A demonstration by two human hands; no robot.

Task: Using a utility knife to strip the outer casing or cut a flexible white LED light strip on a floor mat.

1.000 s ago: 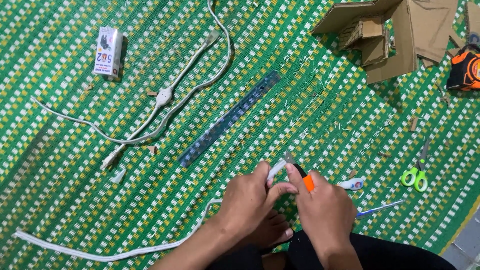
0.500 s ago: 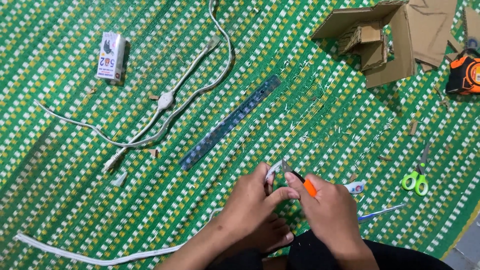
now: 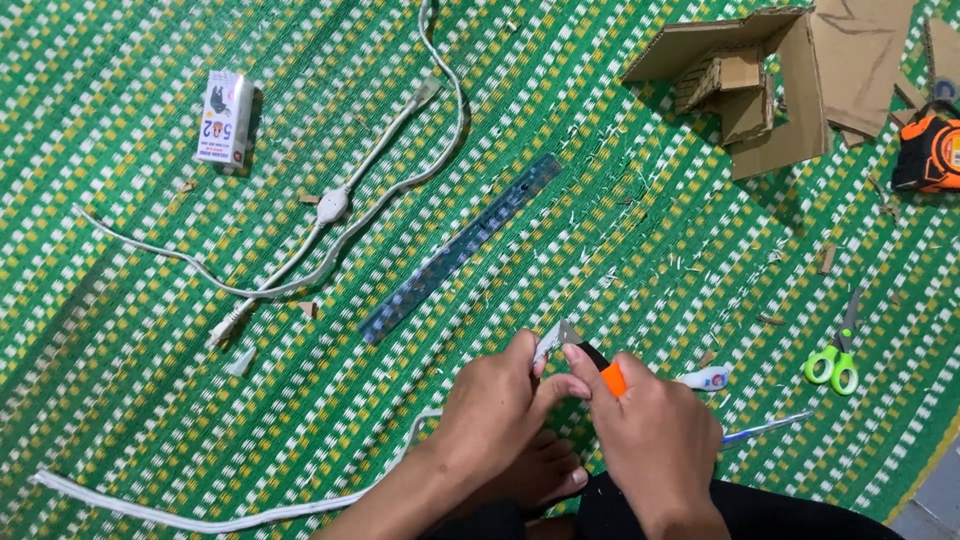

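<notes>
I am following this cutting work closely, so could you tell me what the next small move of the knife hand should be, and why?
Probably a short, slow stroke away from the left hand: its fingertips pinch the small pale piece right at the blade of the orange utility knife held by the right hand.

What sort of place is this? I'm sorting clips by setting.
Likely a home floor used for craft work: a green woven mat, cut cardboard, scissors and a ruler, with both hands on a knife.

Bare forearms, black trousers
</notes>
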